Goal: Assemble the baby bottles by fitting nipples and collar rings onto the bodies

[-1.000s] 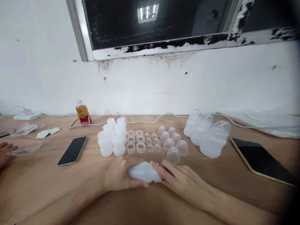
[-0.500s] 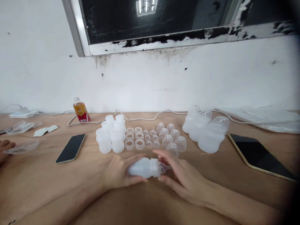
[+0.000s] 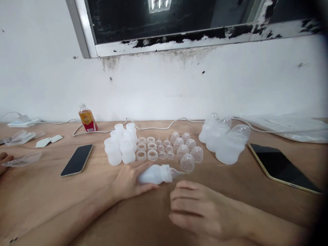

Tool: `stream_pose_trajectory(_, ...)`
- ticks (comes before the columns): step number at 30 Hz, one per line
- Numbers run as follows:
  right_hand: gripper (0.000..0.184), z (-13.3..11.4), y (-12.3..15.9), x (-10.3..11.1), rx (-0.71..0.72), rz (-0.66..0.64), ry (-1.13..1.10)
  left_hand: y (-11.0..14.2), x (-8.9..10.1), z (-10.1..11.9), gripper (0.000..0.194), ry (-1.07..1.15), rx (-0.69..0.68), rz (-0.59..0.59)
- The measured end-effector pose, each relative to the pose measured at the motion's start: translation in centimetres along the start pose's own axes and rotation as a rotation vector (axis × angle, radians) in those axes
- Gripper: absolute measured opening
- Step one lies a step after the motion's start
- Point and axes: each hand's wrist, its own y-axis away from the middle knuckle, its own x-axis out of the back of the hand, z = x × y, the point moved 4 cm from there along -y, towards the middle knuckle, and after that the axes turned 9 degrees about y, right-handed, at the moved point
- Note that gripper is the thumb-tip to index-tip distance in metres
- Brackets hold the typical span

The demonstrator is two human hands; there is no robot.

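Observation:
A frosted baby bottle (image 3: 152, 174) lies on its side in front of me, its neck pointing right. My left hand (image 3: 128, 179) wraps round its base end. A ring is on the neck, and a clear nipple (image 3: 175, 172) sticks out of it. My right hand (image 3: 197, 206) is just right of and nearer than the nipple, apart from the bottle. Its fingers are curled, slightly blurred, and their inner side is hidden. Behind the bottle stand several bottle bodies (image 3: 121, 145), rows of rings (image 3: 152, 155), loose nipples (image 3: 170, 155) and clear domed caps (image 3: 187, 162).
Capped bottles (image 3: 228, 150) stand at the right, beside a large phone or tablet (image 3: 284, 169). On the left lie a phone (image 3: 77, 160) and a drink bottle (image 3: 87, 118). A white cable (image 3: 164, 130) runs along the wall. Another person's hand (image 3: 5, 160) shows at the left edge.
My right hand has come off the ring and nipple end, moved toward me and curled its fingers. My left hand keeps hold of the bottle, which sits slightly higher in view.

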Motion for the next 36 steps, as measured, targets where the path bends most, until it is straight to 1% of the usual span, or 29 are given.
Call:
stream_pose_trajectory(1,0.014,-0.2,-0.2,0.2,0.012,0.018,-0.024,0.0,0.0,-0.2,0.052,0.017,0.044,0.014)
stream_pose_trajectory(2,0.014,-0.2,-0.3,0.4,-0.012,0.050,-0.034,-0.1,0.1,-0.3,0.052,0.038,0.075,0.027)
stream_pose_trajectory(3,0.016,0.1,-0.3,0.5,-0.078,0.086,-0.033,-0.1,0.1,-0.4,0.052,0.057,0.091,0.033)
stream_pose_trajectory(4,0.018,0.6,-0.2,0.5,-0.185,0.115,-0.027,-0.1,0.1,-0.4,0.051,0.070,0.096,0.036)
stream_pose_trajectory(6,0.022,2.1,0.4,0.1,-0.467,0.134,-0.033,-0.2,0.1,-0.3,0.051,0.070,0.093,0.031)
stream_pose_trajectory(8,0.028,3.4,1.3,-0.7,-0.755,0.096,-0.105,-0.2,0.2,-0.1,0.049,0.046,0.078,0.021)
stream_pose_trajectory(9,0.032,3.9,1.7,-1.2,-0.866,0.060,-0.187,-0.2,0.1,0.0,0.049,0.030,0.062,0.016)
stream_pose_trajectory(10,0.034,4.2,2.0,-1.8,-0.945,0.015,-0.293,-0.2,0.1,0.1,0.050,0.014,0.041,0.013)
stream_pose_trajectory(12,0.035,4.4,2.3,-2.8,-1.026,-0.059,-0.511,-0.1,0.0,0.2,0.052,-0.016,-0.009,0.003)
stream_pose_trajectory(13,0.034,4.4,2.3,-3.1,-1.038,-0.072,-0.589,-0.1,-0.1,0.3,0.052,-0.029,-0.026,0.001)
stream_pose_trajectory(15,0.033,4.3,2.1,-3.0,-1.011,-0.038,-0.645,0.0,-0.2,0.3,0.052,-0.047,-0.036,0.002)
stream_pose_trajectory(17,0.029,4.2,1.7,-2.3,-0.928,0.017,-0.594,0.0,-0.1,0.3,0.050,-0.048,-0.015,0.000)
stream_pose_trajectory(20,0.022,3.9,1.1,-1.3,-0.801,0.028,-0.466,0.0,0.0,0.3,0.048,-0.032,0.003,-0.008)
stream_pose_trajectory(24,0.018,3.7,1.0,-0.8,-0.742,0.014,-0.408,-0.1,0.0,0.5,0.050,-0.037,-0.030,-0.015)
stream_pose_trajectory(26,0.019,3.8,1.1,-0.8,-0.759,0.030,-0.387,-0.2,0.0,0.6,0.050,-0.044,-0.029,-0.021)
stream_pose_trajectory(29,0.024,4.3,1.6,-1.4,-0.845,0.048,-0.401,-0.2,0.1,0.6,0.049,-0.048,0.000,-0.025)
stream_pose_trajectory(32,0.031,4.8,2.2,-2.7,-0.936,0.003,-0.559,-0.2,0.1,0.4,0.049,-0.039,0.021,-0.025)
stream_pose_trajectory(34,0.029,5.1,2.6,-3.6,-0.979,-0.036,-0.669,-0.2,0.1,0.3,0.050,-0.032,0.024,-0.018)
stream_pose_trajectory(36,0.026,5.3,2.9,-4.0,-1.015,-0.057,-0.713,-0.2,0.1,0.3,0.050,-0.023,0.018,-0.010)
